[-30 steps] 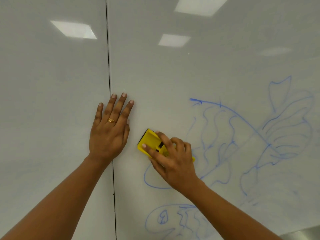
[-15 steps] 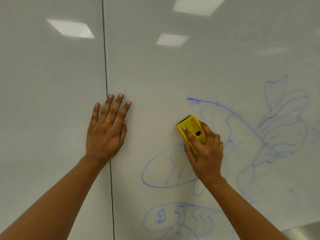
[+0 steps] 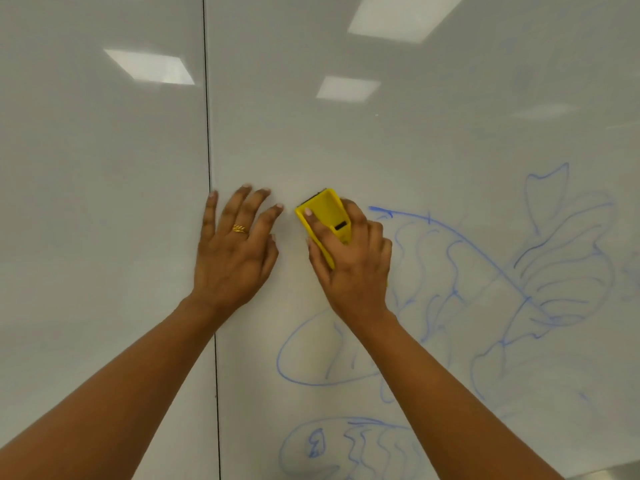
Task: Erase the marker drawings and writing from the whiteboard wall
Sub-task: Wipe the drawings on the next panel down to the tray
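Now we sweep the yellow plastic eraser (image 3: 322, 209), gripped in our right hand (image 3: 353, 268), back left off the blue marker drawing (image 3: 429, 220), just beside our flat, spread left hand (image 3: 235, 258); most lines remain on the glossy whiteboard wall (image 3: 346, 150).

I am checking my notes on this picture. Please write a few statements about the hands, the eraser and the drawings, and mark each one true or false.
1. The right hand grips a yellow eraser against the whiteboard. True.
2. The left hand wears a ring. True.
3. The left hand holds a marker. False: it rests on the whiteboard with fingers spread and holds nothing.
4. The drawings are red. False: they are blue.
5. The eraser lies left of the seam between the panels. False: it lies right of it.
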A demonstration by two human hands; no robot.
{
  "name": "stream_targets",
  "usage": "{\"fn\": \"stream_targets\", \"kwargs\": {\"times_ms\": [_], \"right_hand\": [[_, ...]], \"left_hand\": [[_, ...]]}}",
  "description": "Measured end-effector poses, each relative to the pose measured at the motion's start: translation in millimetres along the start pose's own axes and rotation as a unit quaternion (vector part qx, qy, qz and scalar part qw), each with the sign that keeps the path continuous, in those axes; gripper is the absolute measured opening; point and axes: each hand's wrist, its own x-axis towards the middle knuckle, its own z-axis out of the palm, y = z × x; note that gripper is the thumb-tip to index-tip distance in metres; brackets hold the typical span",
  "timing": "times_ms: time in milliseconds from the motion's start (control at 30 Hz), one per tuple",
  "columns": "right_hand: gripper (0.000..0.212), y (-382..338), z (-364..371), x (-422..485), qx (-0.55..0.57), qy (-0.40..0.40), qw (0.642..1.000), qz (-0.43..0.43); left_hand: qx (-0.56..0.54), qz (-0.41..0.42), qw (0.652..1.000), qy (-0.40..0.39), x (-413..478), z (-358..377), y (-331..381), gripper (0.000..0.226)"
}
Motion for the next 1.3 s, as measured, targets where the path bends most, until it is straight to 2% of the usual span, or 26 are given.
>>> {"fn": "stream_targets", "kwargs": {"times_ms": [167, 367, 533, 633, 767, 833, 900, 1067, 1200, 1300], "right_hand": [[0.037, 21.1, -8.1, 14.2, 0.012, 0.020, 0.994, 0.111], [0.038, 56.5, -15.9, 6.8, 0.055, 0.065, 0.960, 0.266], [0.040, 84.1, -18.6, -12.5, 0.062, 0.099, 0.937, 0.330], [0.043, 97.7, -19.1, -25.5, 0.057, 0.128, 0.909, 0.393], [0.046, 90.5, -15.0, -26.8, 0.049, 0.124, 0.881, 0.454], [0.046, 79.0, -12.6, -20.8, 0.046, 0.114, 0.885, 0.450], [0.046, 62.6, -9.6, -12.4, 0.047, 0.103, 0.904, 0.413], [0.047, 3.4, 0.4, -5.1, 0.020, 0.038, 0.974, 0.222], [0.048, 0.4, -2.9, -25.6, 0.005, -0.005, 0.994, 0.114], [0.048, 28.0, -9.3, -39.9, -0.019, -0.012, 0.995, 0.098]], "left_hand": [[-0.014, 0.037, 0.999, -0.027, 36.6, 9.7, 18.4, 0.045], [0.003, 0.057, 0.997, -0.055, 43.5, 18.9, 20.4, 0.051], [0.013, 0.064, 0.997, -0.050, 40.5, 21.7, 19.7, 0.052], [0.016, 0.065, 0.997, -0.047, 39.9, 22.1, 20.6, 0.052], [0.016, 0.063, 0.997, -0.043, 39.3, 22.6, 22.2, 0.052], [0.013, 0.061, 0.997, -0.038, 39.0, 22.7, 22.7, 0.051], [0.010, 0.061, 0.998, -0.033, 39.1, 22.5, 23.5, 0.051], [0.006, 0.065, 0.997, -0.036, 39.0, 22.4, 21.8, 0.051], [-0.002, 0.069, 0.997, -0.037, 37.8, 22.3, 20.6, 0.050], [-0.003, 0.068, 0.997, -0.037, 37.2, 22.3, 21.0, 0.050]]}}
